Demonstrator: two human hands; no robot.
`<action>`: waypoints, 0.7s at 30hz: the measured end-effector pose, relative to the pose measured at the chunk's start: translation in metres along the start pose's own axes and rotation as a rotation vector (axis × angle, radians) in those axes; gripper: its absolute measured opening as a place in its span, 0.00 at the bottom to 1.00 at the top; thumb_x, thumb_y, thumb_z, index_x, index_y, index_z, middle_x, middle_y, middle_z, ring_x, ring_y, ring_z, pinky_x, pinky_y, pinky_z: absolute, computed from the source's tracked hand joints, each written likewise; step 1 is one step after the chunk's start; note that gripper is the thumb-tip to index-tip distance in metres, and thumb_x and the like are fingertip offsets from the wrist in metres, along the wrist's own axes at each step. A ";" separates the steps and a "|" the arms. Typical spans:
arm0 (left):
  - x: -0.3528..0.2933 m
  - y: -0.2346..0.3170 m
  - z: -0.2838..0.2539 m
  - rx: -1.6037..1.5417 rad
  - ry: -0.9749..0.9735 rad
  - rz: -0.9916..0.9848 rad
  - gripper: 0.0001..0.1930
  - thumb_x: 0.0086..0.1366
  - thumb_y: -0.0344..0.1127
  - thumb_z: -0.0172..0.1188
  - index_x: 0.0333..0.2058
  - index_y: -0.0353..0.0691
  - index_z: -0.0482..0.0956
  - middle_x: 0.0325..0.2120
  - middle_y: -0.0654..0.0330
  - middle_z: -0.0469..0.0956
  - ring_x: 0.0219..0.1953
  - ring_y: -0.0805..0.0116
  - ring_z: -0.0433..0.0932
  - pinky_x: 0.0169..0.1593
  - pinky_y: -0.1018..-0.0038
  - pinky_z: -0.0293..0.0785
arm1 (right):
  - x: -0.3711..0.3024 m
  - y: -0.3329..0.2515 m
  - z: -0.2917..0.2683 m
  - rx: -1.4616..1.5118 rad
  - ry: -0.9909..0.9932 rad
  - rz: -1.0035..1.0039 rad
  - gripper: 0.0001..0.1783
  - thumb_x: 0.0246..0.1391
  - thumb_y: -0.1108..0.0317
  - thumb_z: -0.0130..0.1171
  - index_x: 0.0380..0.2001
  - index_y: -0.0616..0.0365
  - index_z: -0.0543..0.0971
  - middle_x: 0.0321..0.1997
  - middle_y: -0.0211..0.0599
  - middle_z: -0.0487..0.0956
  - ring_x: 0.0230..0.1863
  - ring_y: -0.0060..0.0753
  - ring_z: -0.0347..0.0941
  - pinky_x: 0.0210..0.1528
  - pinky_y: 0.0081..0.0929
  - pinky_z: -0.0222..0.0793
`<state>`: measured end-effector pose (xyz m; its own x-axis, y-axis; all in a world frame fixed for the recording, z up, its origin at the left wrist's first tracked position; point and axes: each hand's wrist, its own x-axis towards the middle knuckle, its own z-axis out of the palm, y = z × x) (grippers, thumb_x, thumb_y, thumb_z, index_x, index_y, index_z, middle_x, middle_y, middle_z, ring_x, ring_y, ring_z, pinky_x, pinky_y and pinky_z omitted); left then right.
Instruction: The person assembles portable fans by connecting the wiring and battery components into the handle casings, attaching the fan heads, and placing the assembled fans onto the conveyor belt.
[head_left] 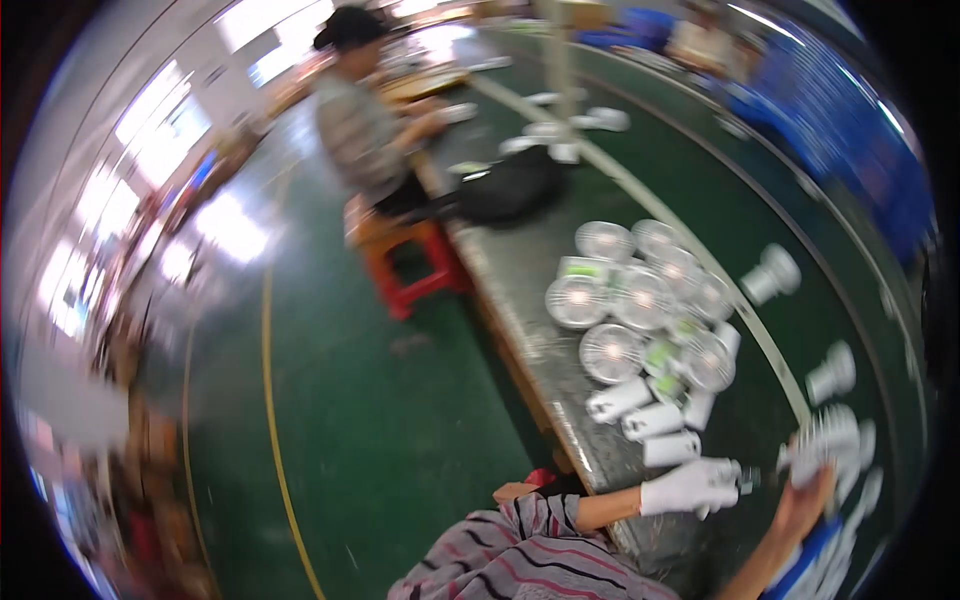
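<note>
My left hand point(690, 487), in a white glove, is closed near the table's edge. A small grey, partly see-through piece point(746, 481) shows at its fingertips; I cannot make out what it is. To the right, my bare right hand point(806, 500) grips a white handheld fan point(824, 446) by its ribbed round head, blurred by motion. Beyond my left hand lie several white fan handles point(655, 421) side by side. Past them is a heap of small white fans point(640, 297) with round grilles, some carrying green labels.
Loose white fan parts lie on the green conveyor belt point(771, 275) at right. A black bag point(513, 187) rests on the worktable point(500, 255). Farther off, a person point(360, 120) sits on a red and orange stool point(405, 262). Blue crates point(830, 120) line the far right.
</note>
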<state>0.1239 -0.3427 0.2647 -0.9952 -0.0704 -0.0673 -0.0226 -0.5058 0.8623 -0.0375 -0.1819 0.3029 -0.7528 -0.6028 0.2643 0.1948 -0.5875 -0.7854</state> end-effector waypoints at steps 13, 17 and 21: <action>-0.108 -0.019 -0.040 0.930 0.728 0.528 0.13 0.48 0.37 0.60 0.33 0.42 0.72 0.29 0.53 0.73 0.36 0.51 0.74 0.39 0.63 0.71 | 0.010 0.161 0.028 0.603 0.003 0.658 0.23 0.54 0.63 0.57 0.52 0.63 0.69 0.53 0.43 0.73 0.51 0.44 0.69 0.58 0.48 0.63; -0.122 0.008 -0.025 0.955 0.655 0.331 0.12 0.59 0.40 0.55 0.40 0.45 0.79 0.37 0.55 0.79 0.38 0.59 0.77 0.40 0.68 0.72 | 0.018 0.175 0.029 0.615 -0.029 0.718 0.23 0.54 0.64 0.57 0.51 0.63 0.70 0.52 0.42 0.73 0.50 0.43 0.69 0.56 0.46 0.63; -0.122 0.006 -0.021 1.037 0.690 0.275 0.13 0.58 0.42 0.55 0.40 0.47 0.79 0.36 0.55 0.79 0.39 0.58 0.77 0.40 0.68 0.72 | 0.020 0.189 0.027 0.641 -0.033 0.757 0.23 0.54 0.65 0.57 0.51 0.63 0.70 0.51 0.42 0.73 0.48 0.41 0.69 0.55 0.44 0.63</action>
<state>0.2471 -0.3547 0.2673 -0.7303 -0.6538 0.1981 -0.1980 0.4801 0.8546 0.0016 -0.3198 0.1749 -0.2734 -0.9487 -0.1588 0.9275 -0.2163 -0.3048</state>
